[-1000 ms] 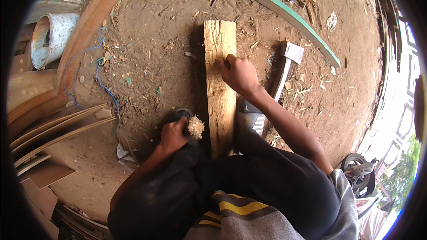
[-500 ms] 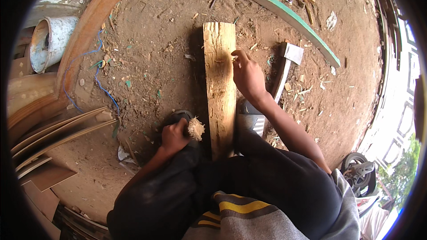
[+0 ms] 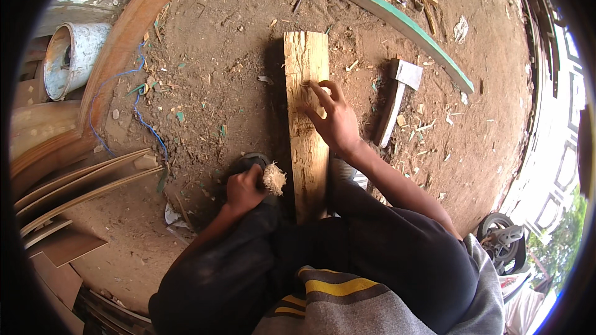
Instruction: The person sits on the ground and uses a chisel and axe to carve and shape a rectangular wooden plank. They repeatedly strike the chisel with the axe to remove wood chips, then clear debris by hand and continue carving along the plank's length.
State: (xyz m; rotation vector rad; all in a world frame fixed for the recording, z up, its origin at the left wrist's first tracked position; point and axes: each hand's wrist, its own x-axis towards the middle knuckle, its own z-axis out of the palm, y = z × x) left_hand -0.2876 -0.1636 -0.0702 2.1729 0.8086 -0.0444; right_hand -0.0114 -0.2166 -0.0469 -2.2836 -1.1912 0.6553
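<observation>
A thick, pale wooden beam (image 3: 307,142) lies lengthwise between my feet, its upper face rough with cracks and gouges. Over its middle, my right hand (image 3: 337,121) has its fingers curved and spread apart, the fingertips at the rough surface; nothing shows in them. My left hand (image 3: 244,187) is closed around a wooden stick with a frayed end (image 3: 274,179), just left of the beam. Most of the stick is hidden by the hand. To the right, an axe (image 3: 403,80) with a wooden handle rests on the dirt.
A curved green-edged wooden strip (image 3: 410,34) lies at the far right, with wood scraps around it. At left are a worn white bucket (image 3: 84,56), a curved brown frame (image 3: 115,56), blue string (image 3: 146,125) and stacked thin boards (image 3: 81,186). A wheel (image 3: 500,239) stands at lower right.
My right hand has moved left and slightly nearer, from the beam's right edge to over its top, and its fingers have spread. The left hand stays in place, holding the stick.
</observation>
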